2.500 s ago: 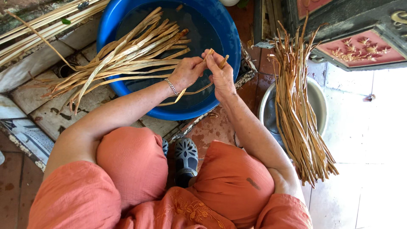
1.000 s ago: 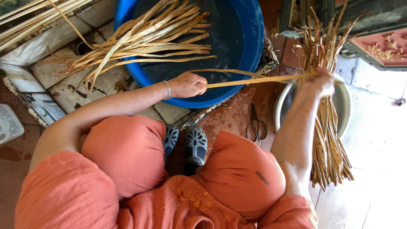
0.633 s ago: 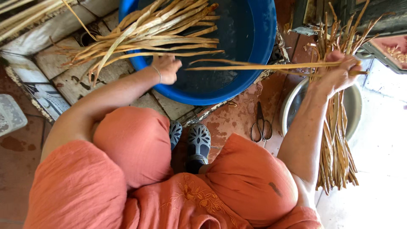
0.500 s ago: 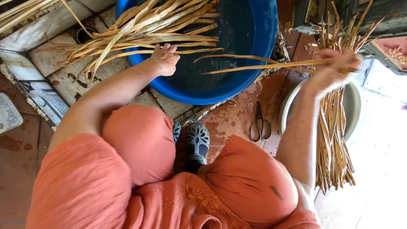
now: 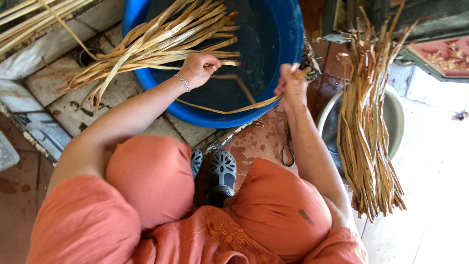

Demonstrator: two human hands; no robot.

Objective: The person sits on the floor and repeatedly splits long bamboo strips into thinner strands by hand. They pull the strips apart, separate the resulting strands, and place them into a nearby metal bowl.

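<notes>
A big blue tub [image 5: 293,29] stands in front of my knees, with a sheaf of pale straw strips [image 5: 161,41] lying across its left rim. My left hand [image 5: 198,68] rests on that sheaf at the tub's near rim, fingers curled around one strip. My right hand [image 5: 291,88] is over the tub's right rim and grips the end of a single long strip [image 5: 234,106] that sags in a curve across the tub toward my left hand. A second bundle of strips [image 5: 366,122] stands in a metal bowl [image 5: 395,112] to the right.
Scissors [image 5: 288,151] lie on the reddish tiles beside my right forearm. My grey shoes [image 5: 222,171] sit between my orange-clad knees. More straw lies at the top left on stone slabs [image 5: 58,102]. A red patterned panel [image 5: 444,54] is at the far right.
My right hand has come back from the bundle in the bowl to the tub's right rim. My left hand has shifted onto the sheaf in the tub. One strip now sags between them.
</notes>
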